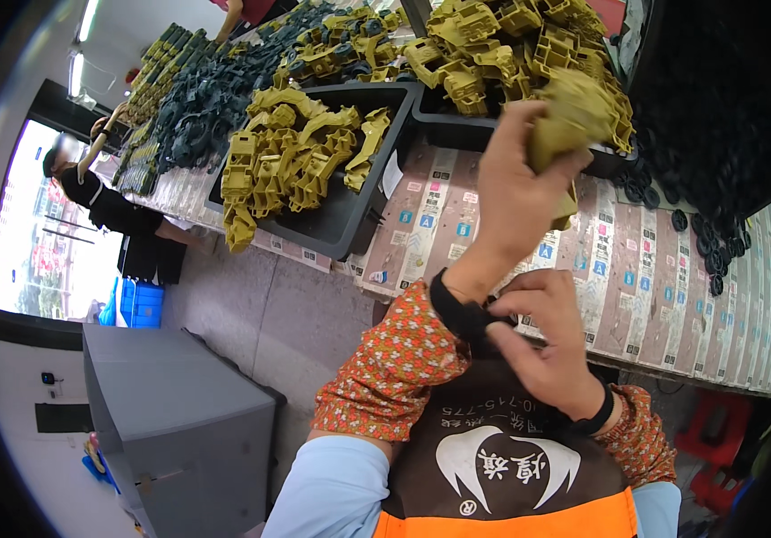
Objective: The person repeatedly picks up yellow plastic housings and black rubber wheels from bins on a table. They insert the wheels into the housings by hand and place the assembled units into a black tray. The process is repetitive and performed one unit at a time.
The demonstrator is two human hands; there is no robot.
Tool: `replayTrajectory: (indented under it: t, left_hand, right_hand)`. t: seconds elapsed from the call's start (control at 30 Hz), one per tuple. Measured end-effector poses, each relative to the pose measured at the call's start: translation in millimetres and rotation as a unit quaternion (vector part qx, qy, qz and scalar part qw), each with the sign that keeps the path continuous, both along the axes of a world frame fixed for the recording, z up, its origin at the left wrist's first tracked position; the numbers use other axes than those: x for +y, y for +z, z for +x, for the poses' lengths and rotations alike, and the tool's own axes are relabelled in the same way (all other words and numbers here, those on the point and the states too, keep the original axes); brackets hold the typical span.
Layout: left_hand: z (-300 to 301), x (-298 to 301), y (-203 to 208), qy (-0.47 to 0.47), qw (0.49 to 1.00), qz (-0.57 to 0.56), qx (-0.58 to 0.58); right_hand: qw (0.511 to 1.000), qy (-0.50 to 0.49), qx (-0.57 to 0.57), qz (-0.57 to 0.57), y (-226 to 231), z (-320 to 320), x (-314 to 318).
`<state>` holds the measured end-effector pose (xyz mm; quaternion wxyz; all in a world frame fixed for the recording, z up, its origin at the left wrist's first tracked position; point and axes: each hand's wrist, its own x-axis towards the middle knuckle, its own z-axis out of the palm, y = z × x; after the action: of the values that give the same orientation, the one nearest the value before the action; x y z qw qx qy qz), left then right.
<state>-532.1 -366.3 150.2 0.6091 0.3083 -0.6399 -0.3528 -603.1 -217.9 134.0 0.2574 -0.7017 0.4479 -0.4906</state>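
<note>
Left hand (515, 193) is up over the surface (636, 287), fingers wrapped around one olive-yellow plastic part (574, 117), blurred. Right hand (542, 336) sits near, just below, fingers pinching the black band (462, 314) on the left wrist. Two dark trays (350, 215) lie far on the surface, both heaped with yellow parts (287, 161), too many to count. Black wheels (708, 242) scatter right. One grey cabinet (179, 421) stands left.
</note>
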Motion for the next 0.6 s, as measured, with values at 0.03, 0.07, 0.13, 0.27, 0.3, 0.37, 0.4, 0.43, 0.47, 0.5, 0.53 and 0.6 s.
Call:
replayTrajectory:
  t: [0.03,0.07,0.13,0.27,0.3,0.37,0.4,0.43,0.47,0.5,0.53,0.6]
  left_hand:
    - [7.6,0.4,5.9,-0.069,0.989,0.069,0.107]
    - [13.6,1.4,14.7,-0.142,0.957,0.139,0.211]
    - [31.5,6.9,27.9,-0.207,0.881,0.265,0.334]
    - [53.1,16.4,67.1,-0.500,0.651,0.197,0.537]
    - [63.7,21.6,78.5,-0.529,0.601,0.208,0.563]
    - [78.4,33.8,97.8,-0.580,0.568,0.153,0.563]
    - [78.4,47.1,103.6,-0.567,0.553,0.110,0.601]
    - [78.5,46.8,107.4,-0.608,0.505,0.085,0.606]
    - [81.6,47.7,109.9,-0.644,0.459,0.053,0.609]
    - [83.9,46.7,110.1,-0.663,0.427,0.032,0.615]
    - [86.0,44.1,110.4,-0.680,0.394,0.010,0.619]
    - [98.0,46.7,117.6,-0.678,0.376,-0.018,0.631]
  right_hand:
    - [0.999,0.000,-0.039,0.017,-1.5,-8.2,0.1]
    - [0.997,-0.012,-0.075,0.025,-2.9,-16.3,-2.8]
    - [0.965,-0.052,-0.193,0.172,-14.9,-30.5,-3.9]
    - [0.929,0.007,-0.256,0.267,-25.9,-34.4,-14.2]
    - [0.922,0.051,-0.260,0.282,-25.5,-28.8,-15.4]
    - [0.914,0.129,-0.245,0.297,-15.2,-15.8,-15.8]
    - [0.909,0.163,-0.233,0.305,-9.9,-10.5,-14.3]
    - [0.873,0.208,-0.285,0.336,-6.6,-3.7,-13.2]
    - [0.860,0.227,-0.301,0.344,-4.3,2.9,-13.1]
    - [0.846,0.246,-0.317,0.351,-2.6,9.2,-13.1]
    - [0.831,0.265,-0.331,0.359,-0.5,14.8,-12.7]
    - [0.848,0.273,-0.311,0.330,11.3,24.1,-12.9]
